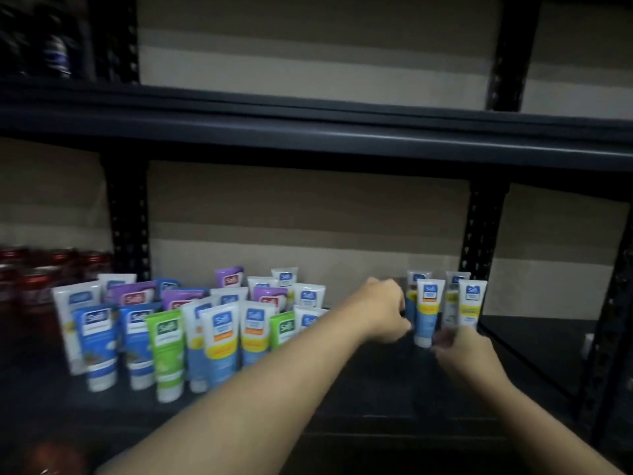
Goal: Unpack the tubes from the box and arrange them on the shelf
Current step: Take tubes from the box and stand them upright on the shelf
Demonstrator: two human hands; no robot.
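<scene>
Left hand (383, 308): fingers curled against the left edge of the front tube (429, 311). Closed grip or mere touch, cannot tell (motion blur). Right hand (462, 346): fingertips at that tube's cap end, hold likewise unclear. The tube stands cap-down between both hands on the dark shelf (376, 389). Just behind and right of it: three more upright tubes (472, 303). Well left of the hands: larger cluster of tubes (219, 334). Farther left: red containers (30, 282). Behind everything: cardboard boxes (308, 214).
</scene>
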